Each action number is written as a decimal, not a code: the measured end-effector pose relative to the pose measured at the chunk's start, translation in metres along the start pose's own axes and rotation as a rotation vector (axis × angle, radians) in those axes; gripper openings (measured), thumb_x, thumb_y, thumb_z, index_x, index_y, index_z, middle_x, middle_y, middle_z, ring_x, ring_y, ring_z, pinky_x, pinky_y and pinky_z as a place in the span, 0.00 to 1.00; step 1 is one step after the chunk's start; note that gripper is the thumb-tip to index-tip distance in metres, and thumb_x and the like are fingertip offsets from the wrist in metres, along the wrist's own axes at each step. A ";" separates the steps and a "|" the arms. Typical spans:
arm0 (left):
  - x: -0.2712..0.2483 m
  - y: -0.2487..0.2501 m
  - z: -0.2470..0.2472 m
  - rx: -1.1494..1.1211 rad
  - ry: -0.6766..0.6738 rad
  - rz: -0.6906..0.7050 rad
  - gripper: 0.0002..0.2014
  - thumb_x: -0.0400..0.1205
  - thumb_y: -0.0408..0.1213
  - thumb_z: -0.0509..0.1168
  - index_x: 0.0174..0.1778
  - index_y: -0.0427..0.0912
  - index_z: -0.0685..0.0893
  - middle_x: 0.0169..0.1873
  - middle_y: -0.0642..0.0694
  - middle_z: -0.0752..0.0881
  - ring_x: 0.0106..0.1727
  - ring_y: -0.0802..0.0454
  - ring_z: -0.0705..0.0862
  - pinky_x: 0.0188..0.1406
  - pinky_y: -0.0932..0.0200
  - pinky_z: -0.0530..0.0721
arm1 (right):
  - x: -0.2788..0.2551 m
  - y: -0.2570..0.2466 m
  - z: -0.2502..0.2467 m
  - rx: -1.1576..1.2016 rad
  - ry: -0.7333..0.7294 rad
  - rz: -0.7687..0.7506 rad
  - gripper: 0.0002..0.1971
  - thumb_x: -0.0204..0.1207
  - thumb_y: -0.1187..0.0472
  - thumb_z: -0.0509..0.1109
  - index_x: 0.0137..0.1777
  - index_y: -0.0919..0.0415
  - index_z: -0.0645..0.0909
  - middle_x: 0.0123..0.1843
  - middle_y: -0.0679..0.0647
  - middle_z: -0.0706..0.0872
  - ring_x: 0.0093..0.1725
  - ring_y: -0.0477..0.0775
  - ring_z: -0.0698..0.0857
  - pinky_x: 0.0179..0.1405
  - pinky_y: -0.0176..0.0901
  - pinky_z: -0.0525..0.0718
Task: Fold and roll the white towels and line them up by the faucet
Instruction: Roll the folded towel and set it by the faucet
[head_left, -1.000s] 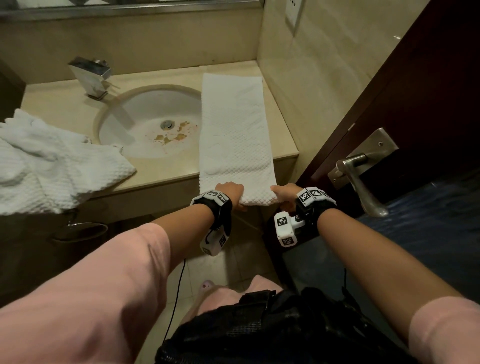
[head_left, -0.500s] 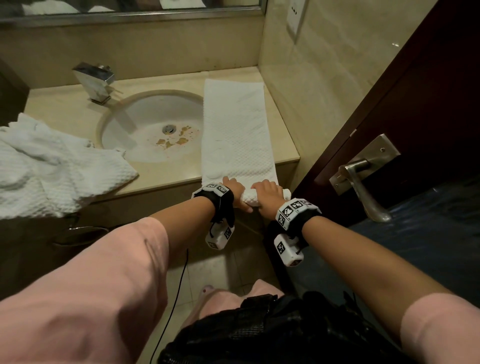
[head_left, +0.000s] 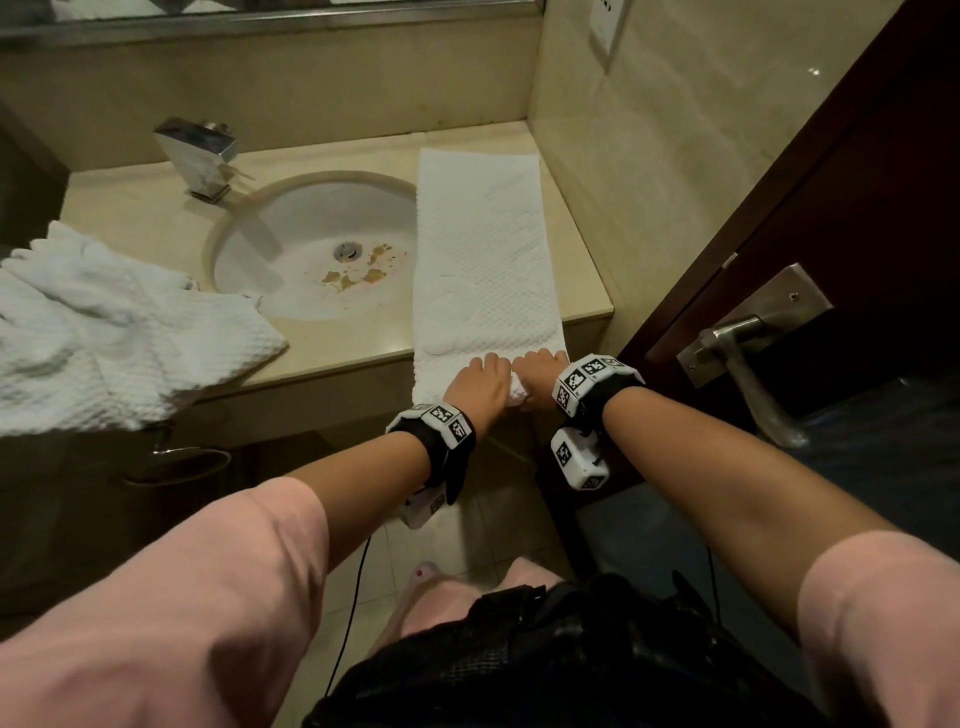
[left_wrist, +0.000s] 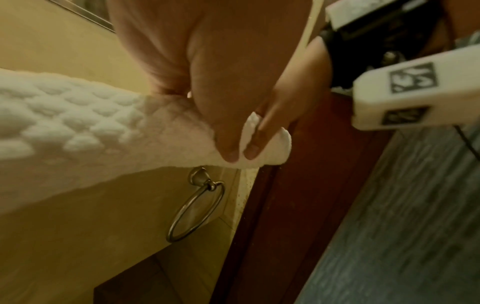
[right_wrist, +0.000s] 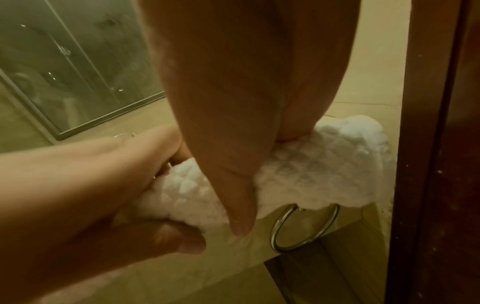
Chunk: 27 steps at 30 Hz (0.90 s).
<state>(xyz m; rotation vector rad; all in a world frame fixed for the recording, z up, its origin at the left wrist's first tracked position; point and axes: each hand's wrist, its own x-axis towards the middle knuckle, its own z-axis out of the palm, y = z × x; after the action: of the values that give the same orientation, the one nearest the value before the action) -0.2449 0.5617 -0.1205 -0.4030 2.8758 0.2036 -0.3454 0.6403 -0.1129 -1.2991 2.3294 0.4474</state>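
A long folded white towel (head_left: 480, 249) lies on the counter to the right of the sink, reaching from the back wall to the front edge. Its near end is wound into a small roll (head_left: 517, 395) at the counter's front edge. My left hand (head_left: 480, 382) and right hand (head_left: 540, 370) sit side by side on that roll, fingers curled over it. In the left wrist view the thumb (left_wrist: 230, 144) presses under the roll (left_wrist: 155, 133). The right wrist view shows my thumb (right_wrist: 240, 209) under the roll (right_wrist: 311, 174). The chrome faucet (head_left: 200, 156) stands at the back left.
A loose heap of white towels (head_left: 104, 332) covers the counter's left end. The stained sink basin (head_left: 317, 244) lies between heap and strip. A towel ring (head_left: 176, 465) hangs below the counter. A dark door with a metal lever handle (head_left: 748, 353) stands close on the right.
Both hands held the hanging end by its corners a second ago. They have since come together and turned that end up into a small roll at the counter edge.
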 end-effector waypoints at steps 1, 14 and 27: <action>0.005 0.000 0.006 -0.037 0.002 0.028 0.07 0.68 0.33 0.59 0.31 0.37 0.82 0.26 0.41 0.82 0.23 0.46 0.79 0.19 0.61 0.74 | 0.001 0.001 -0.001 -0.013 -0.007 0.001 0.29 0.75 0.48 0.73 0.71 0.61 0.70 0.69 0.58 0.77 0.70 0.61 0.74 0.68 0.54 0.71; 0.029 -0.014 -0.023 -0.311 -0.230 -0.030 0.19 0.79 0.36 0.68 0.63 0.30 0.76 0.59 0.33 0.83 0.60 0.37 0.82 0.57 0.52 0.77 | -0.004 -0.012 0.010 0.090 0.271 0.056 0.28 0.70 0.64 0.73 0.70 0.60 0.68 0.67 0.58 0.73 0.66 0.60 0.73 0.64 0.47 0.67; 0.025 -0.002 0.000 -0.052 0.005 -0.032 0.18 0.82 0.37 0.61 0.66 0.34 0.70 0.62 0.37 0.78 0.61 0.40 0.78 0.57 0.52 0.74 | 0.013 -0.016 -0.006 0.066 0.101 0.072 0.24 0.77 0.55 0.66 0.70 0.61 0.68 0.68 0.57 0.77 0.69 0.60 0.72 0.67 0.51 0.66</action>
<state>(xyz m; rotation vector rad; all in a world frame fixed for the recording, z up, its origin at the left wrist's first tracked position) -0.2682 0.5536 -0.1272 -0.4590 2.8719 0.2732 -0.3392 0.6202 -0.1152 -1.2367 2.4594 0.3318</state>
